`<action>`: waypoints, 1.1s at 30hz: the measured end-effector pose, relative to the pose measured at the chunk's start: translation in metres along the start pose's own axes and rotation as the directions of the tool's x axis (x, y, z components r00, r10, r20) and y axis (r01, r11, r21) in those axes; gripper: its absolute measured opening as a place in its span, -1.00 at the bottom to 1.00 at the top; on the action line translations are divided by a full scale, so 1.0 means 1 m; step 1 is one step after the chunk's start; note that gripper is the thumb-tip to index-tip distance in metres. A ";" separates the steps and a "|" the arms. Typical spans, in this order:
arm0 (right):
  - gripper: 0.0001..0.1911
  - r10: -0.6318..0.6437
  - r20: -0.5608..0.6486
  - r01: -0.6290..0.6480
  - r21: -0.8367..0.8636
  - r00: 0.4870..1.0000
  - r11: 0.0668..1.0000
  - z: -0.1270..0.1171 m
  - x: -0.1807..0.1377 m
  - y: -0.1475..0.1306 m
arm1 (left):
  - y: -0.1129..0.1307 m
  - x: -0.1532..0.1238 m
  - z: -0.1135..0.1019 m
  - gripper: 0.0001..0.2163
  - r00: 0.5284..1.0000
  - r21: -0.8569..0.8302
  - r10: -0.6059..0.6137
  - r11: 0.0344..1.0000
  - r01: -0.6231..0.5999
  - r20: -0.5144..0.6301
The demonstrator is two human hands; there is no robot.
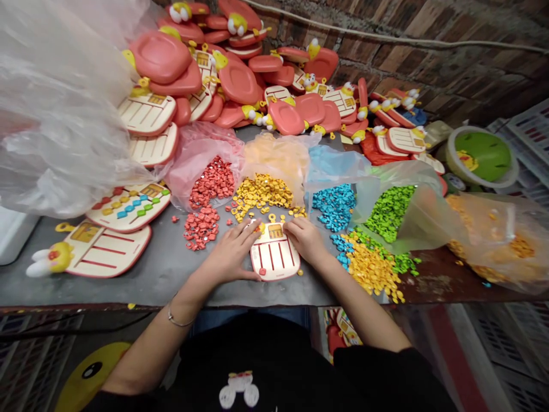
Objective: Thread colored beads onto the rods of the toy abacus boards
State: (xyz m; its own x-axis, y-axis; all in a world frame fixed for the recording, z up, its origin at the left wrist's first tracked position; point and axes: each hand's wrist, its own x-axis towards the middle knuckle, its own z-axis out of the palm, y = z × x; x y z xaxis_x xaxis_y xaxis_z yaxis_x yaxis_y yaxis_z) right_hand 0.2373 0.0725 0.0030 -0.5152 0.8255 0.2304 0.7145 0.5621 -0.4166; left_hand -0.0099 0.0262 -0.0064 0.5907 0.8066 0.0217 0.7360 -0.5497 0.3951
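The cream toy abacus board is kept flat on the grey surface, pinned at its top corners by both hands. The left hand is curved over the upper left corner, and whether a bead is pinched there cannot be told. The right hand is half-closed on the upper right edge, with nothing seen held. Yellow beads are heaped just beyond the board, red beads lie to its left, and blue beads and green beads lie to its right.

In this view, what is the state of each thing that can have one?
cream abacus board: flat, rails without beads
left hand: resting on the board's left edge
right hand: on the board's top corner
second abacus board: coloured beads on its rails
green bead bag: open, beads showing
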 end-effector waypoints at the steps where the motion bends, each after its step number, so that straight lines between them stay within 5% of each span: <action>1: -0.85 0.035 -0.016 -0.034 0.063 0.999 0.997 0.000 -0.003 0.000 | 0.000 0.000 0.000 -0.04 1.000 0.001 0.001 1.000 -0.001 0.004; 6: -0.57 0.217 0.051 -0.221 0.332 0.975 0.917 -0.007 -0.011 0.004 | 0.002 0.002 -0.003 -0.01 0.999 0.008 0.029 1.000 -0.029 0.034; 13: -0.62 0.196 0.165 -0.238 0.297 0.967 0.924 -0.019 -0.007 0.000 | 0.005 0.000 -0.006 -0.01 0.999 0.004 0.037 0.999 -0.037 0.029; 21: -0.86 0.185 -0.041 -0.175 0.174 0.982 0.969 0.006 -0.021 -0.012 | 0.006 -0.001 -0.006 -0.06 0.999 0.001 0.042 0.999 -0.042 0.032; 28: -0.72 0.216 -0.201 -0.194 0.120 0.955 0.974 0.018 -0.040 -0.023 | 0.007 -0.001 -0.003 -0.07 0.999 -0.017 0.034 0.999 -0.033 0.026; 33: -0.76 0.176 -0.203 -0.168 0.053 0.963 0.984 0.019 -0.042 -0.022 | 0.007 0.000 -0.002 -0.08 0.999 0.000 0.031 1.000 -0.031 0.029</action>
State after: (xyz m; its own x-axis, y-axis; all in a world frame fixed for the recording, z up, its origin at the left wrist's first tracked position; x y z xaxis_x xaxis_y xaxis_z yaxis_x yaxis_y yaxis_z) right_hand 0.2341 0.0245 -0.0138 -0.2748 0.9041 0.3271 0.7649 0.4117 -0.4954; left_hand -0.0060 0.0228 -0.0019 0.6229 0.7823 0.0071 0.7172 -0.5746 0.3943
